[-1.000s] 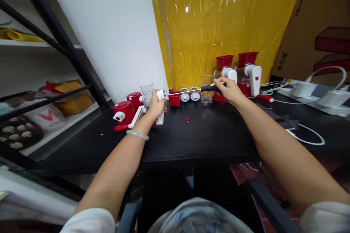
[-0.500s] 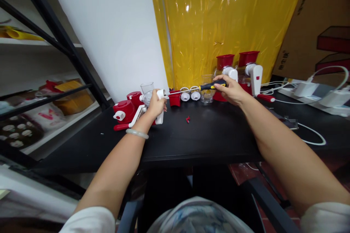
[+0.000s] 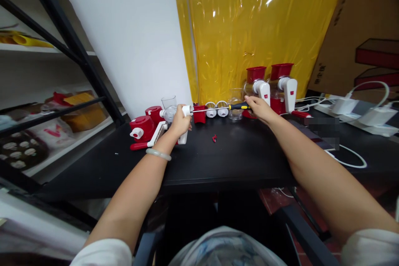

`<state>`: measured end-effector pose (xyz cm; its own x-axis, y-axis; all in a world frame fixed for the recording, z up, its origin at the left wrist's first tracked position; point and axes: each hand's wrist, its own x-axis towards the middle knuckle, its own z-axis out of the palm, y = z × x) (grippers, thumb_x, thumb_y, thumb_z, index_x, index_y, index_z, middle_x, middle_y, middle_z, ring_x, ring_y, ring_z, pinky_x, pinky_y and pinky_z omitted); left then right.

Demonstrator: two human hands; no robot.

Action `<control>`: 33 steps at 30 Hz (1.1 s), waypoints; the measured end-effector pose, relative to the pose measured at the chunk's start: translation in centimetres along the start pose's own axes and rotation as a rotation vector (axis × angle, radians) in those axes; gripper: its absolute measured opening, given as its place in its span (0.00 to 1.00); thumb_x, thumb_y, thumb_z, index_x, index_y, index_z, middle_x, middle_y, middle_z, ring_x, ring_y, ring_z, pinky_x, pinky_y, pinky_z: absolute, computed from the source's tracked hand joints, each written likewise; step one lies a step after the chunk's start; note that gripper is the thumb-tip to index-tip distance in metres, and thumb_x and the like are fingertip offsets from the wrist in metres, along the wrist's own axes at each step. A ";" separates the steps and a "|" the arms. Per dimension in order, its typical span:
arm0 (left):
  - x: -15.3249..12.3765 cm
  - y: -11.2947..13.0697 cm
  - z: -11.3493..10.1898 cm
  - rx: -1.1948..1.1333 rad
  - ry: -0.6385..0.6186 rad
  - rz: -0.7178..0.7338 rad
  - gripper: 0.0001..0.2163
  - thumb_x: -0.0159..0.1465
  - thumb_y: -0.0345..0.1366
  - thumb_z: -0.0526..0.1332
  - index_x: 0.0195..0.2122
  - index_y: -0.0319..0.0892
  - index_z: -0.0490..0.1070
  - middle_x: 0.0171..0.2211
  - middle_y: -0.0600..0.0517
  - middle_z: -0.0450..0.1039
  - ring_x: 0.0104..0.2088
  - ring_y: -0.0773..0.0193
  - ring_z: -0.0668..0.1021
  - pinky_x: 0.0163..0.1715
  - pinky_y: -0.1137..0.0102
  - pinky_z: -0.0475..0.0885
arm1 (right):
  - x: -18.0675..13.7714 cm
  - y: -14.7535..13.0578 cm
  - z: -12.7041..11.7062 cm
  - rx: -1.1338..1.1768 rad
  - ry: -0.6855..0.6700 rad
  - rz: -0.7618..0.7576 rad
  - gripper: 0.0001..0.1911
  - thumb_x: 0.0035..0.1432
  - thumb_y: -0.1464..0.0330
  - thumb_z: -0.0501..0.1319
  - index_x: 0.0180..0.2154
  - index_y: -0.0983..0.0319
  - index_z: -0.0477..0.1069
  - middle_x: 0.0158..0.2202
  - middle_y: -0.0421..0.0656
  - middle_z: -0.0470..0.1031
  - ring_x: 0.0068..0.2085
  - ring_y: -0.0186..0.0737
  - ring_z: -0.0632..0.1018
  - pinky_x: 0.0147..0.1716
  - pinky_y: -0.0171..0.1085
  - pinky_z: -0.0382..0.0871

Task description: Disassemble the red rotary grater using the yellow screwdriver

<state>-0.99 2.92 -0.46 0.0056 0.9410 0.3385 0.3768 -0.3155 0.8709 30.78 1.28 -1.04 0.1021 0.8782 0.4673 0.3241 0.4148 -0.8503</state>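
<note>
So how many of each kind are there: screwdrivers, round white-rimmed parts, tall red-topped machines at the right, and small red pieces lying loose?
Screwdriver: 1
Round white-rimmed parts: 2
Tall red-topped machines: 2
Small loose red piece: 1
Total: 6

Glare spots on yellow sheet [image 3: 246,29]; shelf [image 3: 31,50] dim; edges stretched.

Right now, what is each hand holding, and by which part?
Right hand: a screwdriver, by the rear of its handle. Left hand: a white plastic part, gripped just behind its round end.
</note>
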 end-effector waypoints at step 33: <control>0.7 -0.7 -0.6 0.115 0.001 0.008 0.25 0.55 0.23 0.57 0.54 0.45 0.56 0.23 0.60 0.66 0.16 0.66 0.72 0.17 0.72 0.71 | 0.7 1.7 0.8 0.059 -0.065 0.092 0.33 0.53 0.35 0.56 0.28 0.59 0.66 0.16 0.39 0.68 0.15 0.34 0.67 0.14 0.35 0.59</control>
<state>-1.79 3.73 -0.59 0.0080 0.9384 0.3455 0.4809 -0.3065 0.8214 30.65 2.79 -2.33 0.0667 0.9261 0.3714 0.2603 0.3432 -0.9025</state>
